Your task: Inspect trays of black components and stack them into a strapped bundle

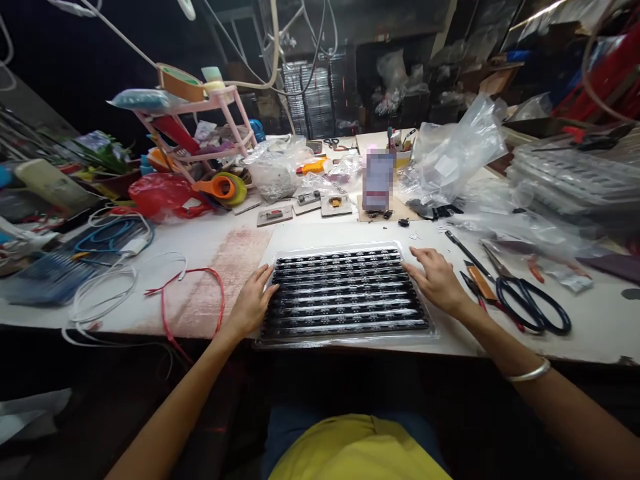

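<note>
A clear plastic tray [345, 337] filled with several rows of black strips carrying small parts lies at the front edge of the white table [210, 233]. My left hand [253, 303] rests on the tray's left edge, fingers curled over the rim. On the tray's right edge lies my right hand [436, 277], fingers spread flat across the rim. Neither hand lifts the tray off the table.
Black-handled scissors [533, 303], pliers and a thin tool [467, 255] lie right of the tray. Red wire [193, 283] and white cable [105, 293] lie left. A pink rack [200, 127], tape rolls, plastic bags [457, 157] and stacked trays [570, 177] crowd the back.
</note>
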Demonstrator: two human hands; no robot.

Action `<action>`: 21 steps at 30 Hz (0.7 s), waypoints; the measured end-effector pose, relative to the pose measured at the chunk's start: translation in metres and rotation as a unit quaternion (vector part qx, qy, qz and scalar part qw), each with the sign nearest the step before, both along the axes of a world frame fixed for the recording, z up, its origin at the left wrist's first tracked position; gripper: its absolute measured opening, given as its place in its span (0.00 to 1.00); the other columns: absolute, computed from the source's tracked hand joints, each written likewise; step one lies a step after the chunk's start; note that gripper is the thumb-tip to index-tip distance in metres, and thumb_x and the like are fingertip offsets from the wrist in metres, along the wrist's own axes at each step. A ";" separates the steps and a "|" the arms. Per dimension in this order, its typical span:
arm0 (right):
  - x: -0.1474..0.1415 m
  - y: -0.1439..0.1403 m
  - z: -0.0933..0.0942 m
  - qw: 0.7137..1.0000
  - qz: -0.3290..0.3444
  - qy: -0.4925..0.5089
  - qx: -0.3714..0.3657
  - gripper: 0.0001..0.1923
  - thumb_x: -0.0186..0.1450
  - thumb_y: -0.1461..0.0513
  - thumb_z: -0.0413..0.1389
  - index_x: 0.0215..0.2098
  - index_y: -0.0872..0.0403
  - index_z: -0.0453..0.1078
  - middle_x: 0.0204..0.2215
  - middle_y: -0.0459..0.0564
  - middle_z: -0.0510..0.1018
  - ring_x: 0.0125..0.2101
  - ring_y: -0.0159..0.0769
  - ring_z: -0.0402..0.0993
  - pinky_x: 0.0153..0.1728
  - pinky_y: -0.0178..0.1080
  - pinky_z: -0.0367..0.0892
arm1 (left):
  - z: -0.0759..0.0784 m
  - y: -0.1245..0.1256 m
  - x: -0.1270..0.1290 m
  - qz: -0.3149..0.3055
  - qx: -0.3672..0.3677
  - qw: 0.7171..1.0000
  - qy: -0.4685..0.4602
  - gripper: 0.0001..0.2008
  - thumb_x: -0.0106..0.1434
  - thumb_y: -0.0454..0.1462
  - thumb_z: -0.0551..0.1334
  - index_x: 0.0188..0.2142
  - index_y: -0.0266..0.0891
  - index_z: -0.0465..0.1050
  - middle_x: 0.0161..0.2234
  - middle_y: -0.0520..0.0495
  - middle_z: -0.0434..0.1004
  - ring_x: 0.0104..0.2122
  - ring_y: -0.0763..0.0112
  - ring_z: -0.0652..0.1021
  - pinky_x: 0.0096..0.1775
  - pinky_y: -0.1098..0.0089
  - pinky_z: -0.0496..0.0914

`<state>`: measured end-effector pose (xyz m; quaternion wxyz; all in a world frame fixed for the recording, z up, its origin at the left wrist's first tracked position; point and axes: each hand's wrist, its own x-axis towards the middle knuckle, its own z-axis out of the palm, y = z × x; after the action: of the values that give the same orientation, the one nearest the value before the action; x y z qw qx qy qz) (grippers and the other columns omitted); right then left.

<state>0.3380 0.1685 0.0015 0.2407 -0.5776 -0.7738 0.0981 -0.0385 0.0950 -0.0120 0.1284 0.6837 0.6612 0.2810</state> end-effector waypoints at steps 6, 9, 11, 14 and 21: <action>-0.016 0.015 -0.018 0.998 -0.036 0.029 -0.053 0.21 0.63 0.53 0.48 0.48 0.58 0.66 0.50 0.66 0.69 0.50 0.58 0.63 0.47 0.62 0.60 | -0.008 -0.010 -0.014 -0.025 -0.035 0.999 0.003 0.25 0.66 0.44 0.46 0.58 0.35 0.63 0.58 0.39 0.64 0.58 0.62 0.65 0.59 0.57 0.57; -0.018 0.012 -0.016 0.988 -0.042 0.123 -0.087 0.24 0.62 0.52 0.49 0.50 0.58 0.65 0.53 0.63 0.68 0.53 0.50 0.65 0.52 0.53 0.61 | -0.008 -0.012 -0.008 -0.021 -0.030 0.999 0.010 0.23 0.68 0.42 0.45 0.59 0.37 0.62 0.58 0.40 0.65 0.57 0.64 0.66 0.58 0.57 0.59; -0.017 0.010 -0.012 0.952 -0.059 0.268 -0.139 0.24 0.57 0.51 0.55 0.48 0.55 0.68 0.53 0.58 0.69 0.54 0.47 0.65 0.56 0.51 0.59 | -0.009 -0.014 -0.007 -0.015 -0.030 0.999 0.014 0.23 0.68 0.42 0.46 0.59 0.38 0.61 0.58 0.40 0.64 0.57 0.63 0.66 0.58 0.56 0.59; -0.014 0.010 -0.004 0.853 -0.077 0.476 -0.200 0.19 0.49 0.57 0.61 0.39 0.52 0.72 0.49 0.53 0.74 0.55 0.44 0.64 0.58 0.48 0.58 | -0.009 -0.018 -0.005 -0.001 -0.036 0.999 0.018 0.23 0.68 0.43 0.47 0.60 0.39 0.59 0.58 0.39 0.62 0.58 0.61 0.63 0.58 0.55 0.58; -0.009 0.008 0.016 0.833 -0.066 0.506 -0.215 0.23 0.50 0.57 0.64 0.44 0.49 0.71 0.35 0.49 0.79 0.33 0.34 0.75 0.28 0.32 0.70 | -0.004 -0.017 -0.005 0.018 -0.075 0.992 -0.096 0.27 0.64 0.50 0.53 0.58 0.40 0.63 0.60 0.39 0.59 0.61 0.58 0.59 0.60 0.54 0.51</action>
<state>0.3293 0.1765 0.0174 0.4739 -0.5347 -0.4631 0.5245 -0.0430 0.0775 -0.0160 0.2367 0.6304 0.6769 0.2972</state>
